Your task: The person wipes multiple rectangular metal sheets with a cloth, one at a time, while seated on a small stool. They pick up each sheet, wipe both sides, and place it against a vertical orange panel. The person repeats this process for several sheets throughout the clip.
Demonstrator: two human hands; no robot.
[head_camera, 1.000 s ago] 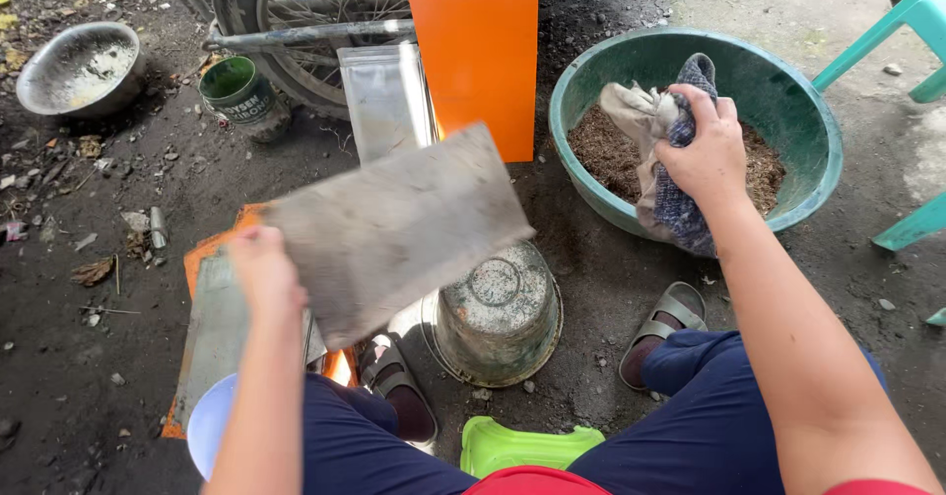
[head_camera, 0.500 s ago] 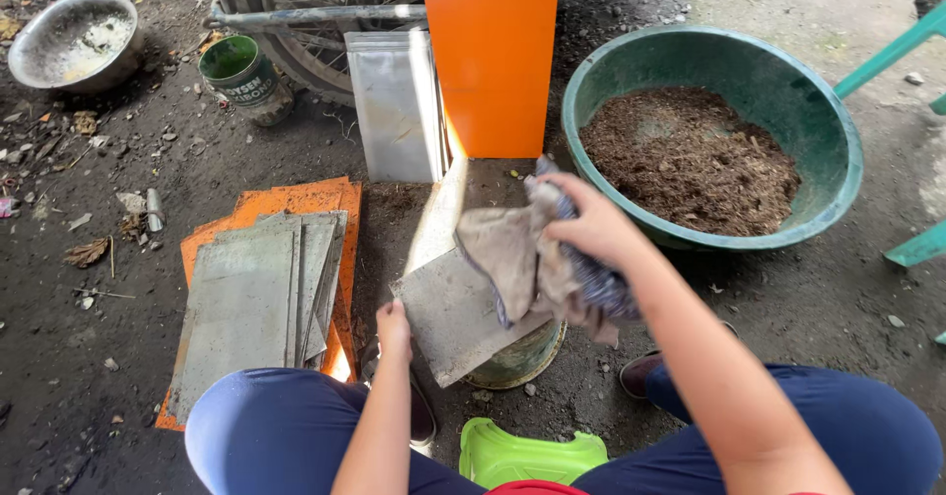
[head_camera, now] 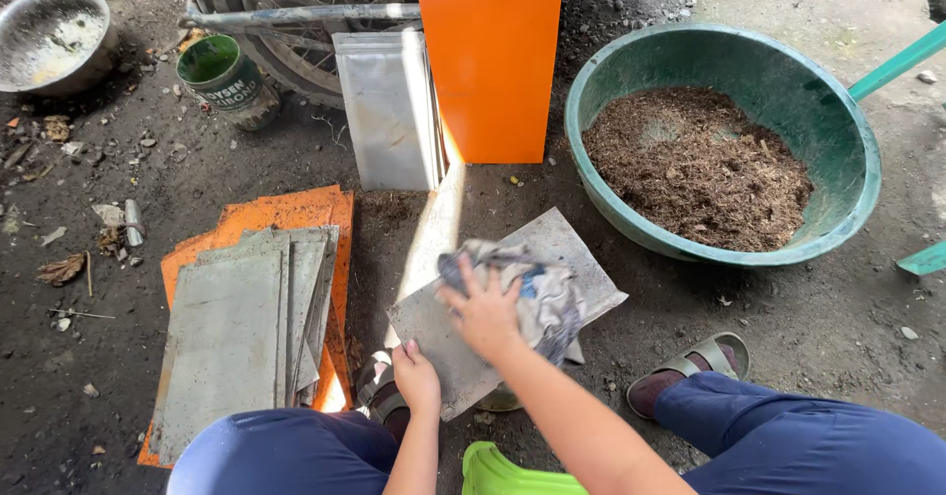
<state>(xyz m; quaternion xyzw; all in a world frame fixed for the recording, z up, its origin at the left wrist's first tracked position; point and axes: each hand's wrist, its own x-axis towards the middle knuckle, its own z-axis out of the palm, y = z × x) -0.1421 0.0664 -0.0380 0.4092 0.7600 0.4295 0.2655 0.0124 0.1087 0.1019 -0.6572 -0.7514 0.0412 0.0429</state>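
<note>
The grey metal sheet (head_camera: 512, 308) lies tilted in front of the person's knees, with its long axis running from the near left up to the far right. The left hand (head_camera: 417, 379) is closed on the sheet's near left edge. The right hand (head_camera: 486, 311) lies directly on top of the sheet, its fingers spread and pressing a crumpled grey cloth (head_camera: 537, 288) flat against the middle, so the cloth sits just beyond its fingertips.
</note>
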